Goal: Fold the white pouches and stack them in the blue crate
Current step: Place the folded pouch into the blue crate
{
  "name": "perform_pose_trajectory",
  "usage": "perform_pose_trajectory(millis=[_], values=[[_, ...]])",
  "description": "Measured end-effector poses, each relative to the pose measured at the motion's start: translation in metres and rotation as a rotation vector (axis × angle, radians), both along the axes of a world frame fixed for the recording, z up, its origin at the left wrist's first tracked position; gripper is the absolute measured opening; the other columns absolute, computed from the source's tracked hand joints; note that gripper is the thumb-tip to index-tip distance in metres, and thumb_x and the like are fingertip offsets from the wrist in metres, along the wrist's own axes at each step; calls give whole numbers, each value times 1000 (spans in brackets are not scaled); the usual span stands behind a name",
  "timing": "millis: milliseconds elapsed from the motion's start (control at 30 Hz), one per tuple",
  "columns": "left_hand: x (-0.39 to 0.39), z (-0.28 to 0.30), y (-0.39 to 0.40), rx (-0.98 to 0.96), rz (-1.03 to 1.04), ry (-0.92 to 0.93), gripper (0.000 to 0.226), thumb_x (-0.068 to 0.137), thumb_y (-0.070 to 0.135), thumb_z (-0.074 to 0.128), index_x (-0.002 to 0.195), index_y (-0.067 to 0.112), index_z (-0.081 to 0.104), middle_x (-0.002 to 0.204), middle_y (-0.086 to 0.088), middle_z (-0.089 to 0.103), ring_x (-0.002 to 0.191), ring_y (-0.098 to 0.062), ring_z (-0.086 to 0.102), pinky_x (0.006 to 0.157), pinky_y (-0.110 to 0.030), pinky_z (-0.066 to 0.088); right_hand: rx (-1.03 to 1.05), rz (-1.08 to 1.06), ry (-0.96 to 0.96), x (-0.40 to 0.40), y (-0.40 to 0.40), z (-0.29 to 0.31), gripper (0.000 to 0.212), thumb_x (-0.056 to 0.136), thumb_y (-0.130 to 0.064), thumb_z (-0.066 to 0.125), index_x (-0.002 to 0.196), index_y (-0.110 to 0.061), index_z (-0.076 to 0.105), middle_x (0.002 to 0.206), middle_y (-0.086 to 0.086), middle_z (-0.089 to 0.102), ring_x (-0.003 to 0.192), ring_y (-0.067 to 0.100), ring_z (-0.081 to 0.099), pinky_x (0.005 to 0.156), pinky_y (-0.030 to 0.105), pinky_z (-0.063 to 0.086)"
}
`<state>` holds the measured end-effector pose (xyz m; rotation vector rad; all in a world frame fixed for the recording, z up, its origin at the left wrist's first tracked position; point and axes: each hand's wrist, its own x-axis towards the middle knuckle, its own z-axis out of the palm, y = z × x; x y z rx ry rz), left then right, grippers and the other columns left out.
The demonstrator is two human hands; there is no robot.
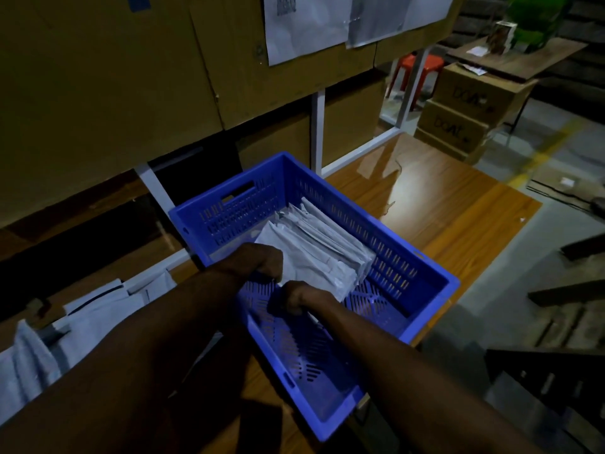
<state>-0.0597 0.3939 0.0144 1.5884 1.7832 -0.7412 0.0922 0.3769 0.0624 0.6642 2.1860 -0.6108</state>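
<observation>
1. A blue crate point(386, 231) is sitting slantwise on a wooden table point(458, 204), its slotted walls and floor showing.
2. A stack of folded white pouches point(320, 250) is lying inside the crate, toward its far end, leaning against the right-hand wall.
3. The left hand point(262, 260) is reaching over the crate's near-left wall, its fingers curled down onto the near edge of the pouch stack; the dim light is hiding whether it is pinching a pouch.
4. The right hand point(294, 298) is resting inside the crate just beside the stack's near corner, fingers curled under; what it is gripping cannot be made out.
5. More unfolded white pouches point(98, 312) are lying in a loose heap on the table left of the crate.
6. Cardboard boxes point(465, 106) are standing stacked on the floor beyond the table.
</observation>
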Motion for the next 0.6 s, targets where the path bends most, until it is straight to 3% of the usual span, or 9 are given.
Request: perform_pose_trajectory(millis=[67, 100, 167, 300, 433, 500, 600], values=[[1, 10, -5, -8, 61, -25, 31, 93, 16, 63, 121, 7, 71, 124, -14, 68, 113, -28, 64, 96, -33, 50, -24, 13, -15, 1, 3, 1, 42, 98, 1, 48, 140, 4, 48, 119, 19, 59, 104, 32, 59, 80, 31, 50], [-1, 13, -6, 38, 68, -57, 33, 91, 14, 64, 123, 8, 70, 125, -11, 68, 114, -27, 64, 95, -31, 48, -48, 13, -16, 4, 6, -1, 46, 99, -1, 49, 144, 1, 43, 138, 20, 51, 120, 31, 54, 90, 36, 48], [-2, 14, -6, 96, 72, -107, 39, 87, 8, 65, 125, 10, 69, 129, -7, 67, 114, -26, 63, 96, -30, 49, -38, -16, -2, 8, 14, -10, 51, 97, -5, 55, 146, -5, 43, 150, 17, 43, 126, 26, 49, 89, 39, 48], [2, 17, -2, 129, 114, -182, 45, 81, 2, 64, 125, 11, 68, 128, -8, 67, 108, -25, 65, 95, -35, 52, 17, -159, 72, 20, 25, -17, 40, 95, -10, 60, 134, 1, 57, 139, 20, 56, 124, 34, 57, 98, 43, 47], [8, 23, 4, 164, 74, -185, 38, 81, 0, 61, 116, 9, 72, 111, -9, 73, 81, -14, 60, 62, -15, 46, 51, -275, 279, 21, 26, -17, 57, 93, -24, 62, 144, -6, 46, 136, 18, 58, 116, 31, 62, 87, 36, 50], [6, 19, 7, 214, 85, -174, 31, 78, 15, 62, 105, 10, 75, 103, -9, 75, 79, -17, 64, 65, -21, 51, 26, -346, 408, 16, 24, -17, 63, 89, -30, 66, 145, -8, 44, 129, 18, 62, 102, 27, 65, 79, 32, 48], [11, 34, 6, 266, 95, -82, 32, 82, 33, 64, 101, 10, 75, 103, -11, 74, 86, -28, 69, 77, -37, 56, 9, -449, 530, 15, 29, -10, 45, 90, -22, 65, 132, -6, 58, 124, 18, 65, 103, 30, 66, 85, 34, 52]])
